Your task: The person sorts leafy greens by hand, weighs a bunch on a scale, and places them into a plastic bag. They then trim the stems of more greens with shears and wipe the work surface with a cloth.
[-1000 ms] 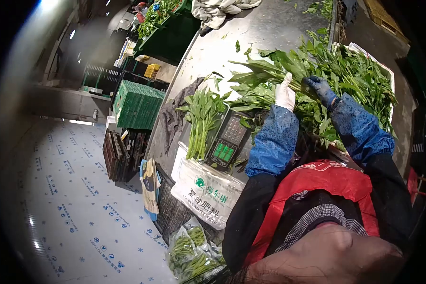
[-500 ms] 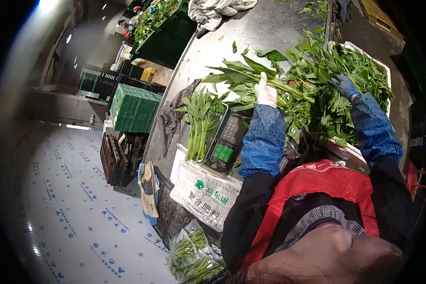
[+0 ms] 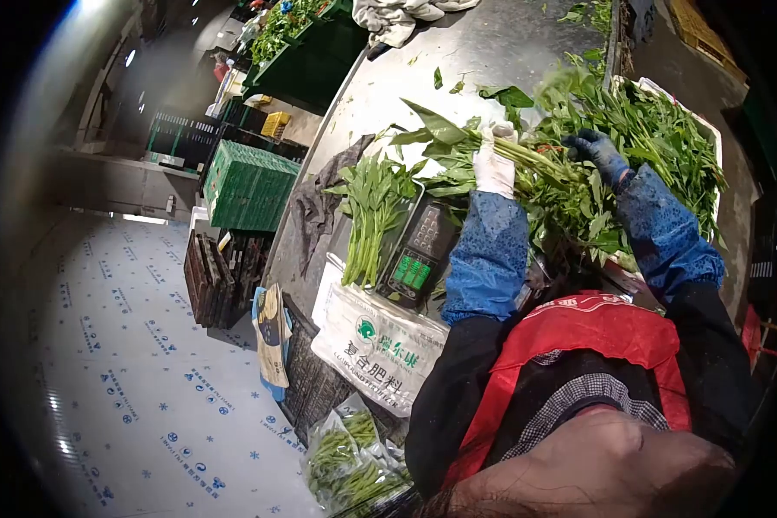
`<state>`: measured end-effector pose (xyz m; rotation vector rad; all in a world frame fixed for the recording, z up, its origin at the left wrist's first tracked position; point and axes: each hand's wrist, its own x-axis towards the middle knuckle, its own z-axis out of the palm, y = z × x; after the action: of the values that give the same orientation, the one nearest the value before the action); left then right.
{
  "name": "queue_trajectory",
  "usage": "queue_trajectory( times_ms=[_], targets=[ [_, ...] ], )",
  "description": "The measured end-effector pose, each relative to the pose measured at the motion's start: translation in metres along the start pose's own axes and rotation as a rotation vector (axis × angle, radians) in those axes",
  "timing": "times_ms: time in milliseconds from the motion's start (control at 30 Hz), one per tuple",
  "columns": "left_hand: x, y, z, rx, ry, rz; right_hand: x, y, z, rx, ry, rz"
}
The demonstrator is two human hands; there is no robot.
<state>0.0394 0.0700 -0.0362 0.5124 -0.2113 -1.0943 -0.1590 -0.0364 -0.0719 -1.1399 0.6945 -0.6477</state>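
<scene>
My left hand, in a white glove, is closed around a bunch of leafy green stalks whose leaves point left. Close to the stem ends on the right is my right hand, in a blue glove, its fingers curled; what is between them is hidden. A pile of loose greens lies behind and beside it in a white box. Left of my left sleeve, a scale with a lit green display stands beside a neat bunch of greens on a tray.
A printed white sack hangs over the near table edge. Bagged greens lie below it. Dark cloth rests at the table's left edge, light cloth at its far end. Green crates stand on the left.
My right hand has moved left from the pile towards the stem ends, and its fingers have curled. My left hand still holds the bunch, now turned slightly. The view has shifted a little.
</scene>
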Motion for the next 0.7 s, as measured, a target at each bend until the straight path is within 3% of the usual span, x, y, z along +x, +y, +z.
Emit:
queue_trajectory(
  times_ms=[100,167,267,333,367,400,467,533,567,633,667,700],
  targets=[
    [0.006,0.020,-0.018,-0.078,-0.063,0.075,0.030,0.031,-0.055,-0.247,-0.011,0.045],
    [0.018,0.030,-0.032,-0.090,-0.098,0.047,0.019,0.027,-0.061,-1.114,-0.003,-0.275],
    [0.021,0.032,-0.034,-0.117,-0.077,0.006,-0.004,-0.006,-0.018,-1.189,-0.359,-0.517],
    [0.004,0.029,-0.016,-0.046,-0.059,0.086,-0.012,0.000,0.004,-1.221,-0.397,-0.500],
    [-0.002,0.032,-0.006,-0.117,0.000,-0.045,-0.009,0.013,0.014,-1.239,-0.409,-0.502],
    [-0.004,0.034,-0.005,-0.097,0.031,0.001,0.003,0.044,0.007,-1.085,-0.469,-0.399],
    [0.000,0.046,-0.011,-0.071,0.053,0.070,0.006,0.059,0.009,-1.207,-0.352,-0.189],
    [-0.006,0.083,-0.016,-0.023,0.037,0.166,0.007,0.055,-0.002,-1.227,-0.235,-0.208],
    [-0.013,0.109,-0.022,0.078,-0.103,0.185,0.009,0.051,-0.015,-1.265,-0.208,-0.171],
    [-0.036,0.159,-0.012,0.388,0.099,0.277,0.022,0.056,-0.047,-1.326,-0.030,-0.217],
    [-0.043,0.185,-0.007,0.468,0.229,0.269,0.029,0.052,-0.061,-1.424,0.046,-0.141],
    [-0.048,0.211,-0.012,0.545,0.218,0.207,0.032,0.059,-0.072,-1.509,0.083,-0.295]
  ],
)
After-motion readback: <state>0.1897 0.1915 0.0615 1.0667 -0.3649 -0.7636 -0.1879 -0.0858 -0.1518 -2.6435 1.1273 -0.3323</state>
